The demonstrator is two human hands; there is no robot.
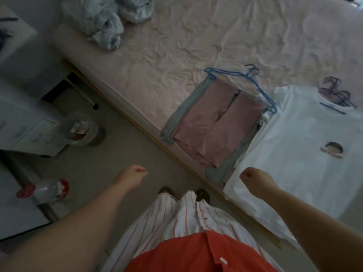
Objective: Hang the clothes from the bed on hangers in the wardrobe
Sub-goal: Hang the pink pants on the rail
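On the bed (176, 46) lie pink shorts (214, 122) on a blue wire hanger (253, 79), over a grey garment (176, 118). To their right lies a white T-shirt (294, 150) with a small face print, its lower edge hanging over the bed's side. Purple hangers (334, 91) sit at its collar. My left hand (135, 174) is a closed fist over the floor, holding nothing. My right hand (253, 176) is also fisted, just at the T-shirt's hem; I cannot tell whether it touches the cloth.
A crumpled pale blue bundle (106, 22) lies at the bed's far left corner. On the floor to the left stand a white drawer unit (29, 132), a lined bin (82, 130) and a plastic bottle (45, 191). My feet stand beside the bed's edge.
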